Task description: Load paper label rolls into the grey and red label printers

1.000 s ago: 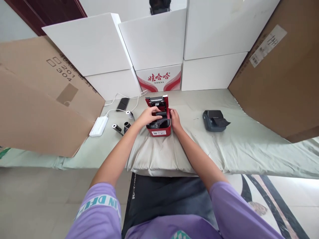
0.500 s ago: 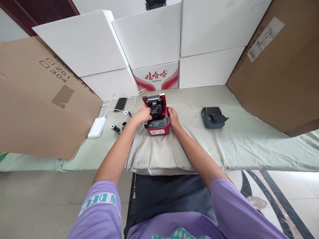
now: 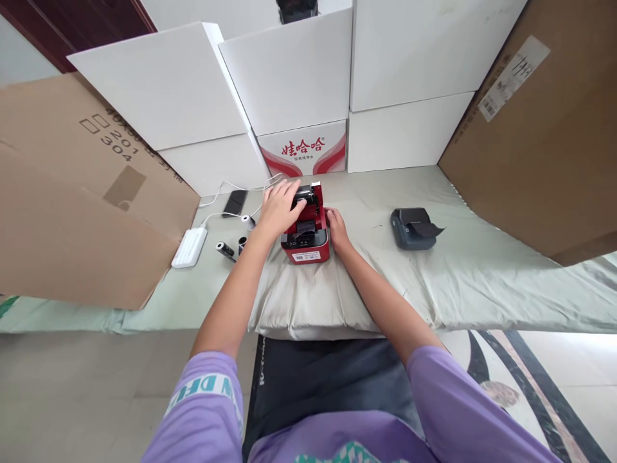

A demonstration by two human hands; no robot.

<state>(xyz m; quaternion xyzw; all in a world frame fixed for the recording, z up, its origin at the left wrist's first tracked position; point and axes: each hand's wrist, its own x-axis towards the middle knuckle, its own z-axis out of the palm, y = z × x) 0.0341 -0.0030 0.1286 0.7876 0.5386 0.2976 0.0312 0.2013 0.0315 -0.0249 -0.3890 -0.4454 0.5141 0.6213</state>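
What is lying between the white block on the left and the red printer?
Seen from the head camera: three small rolls lie on the cloth between the white block and the red printer, apart from both.

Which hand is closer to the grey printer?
Right. The right hand touches the red printer on the side facing the grey printer; the left hand lies on its lid, farther off.
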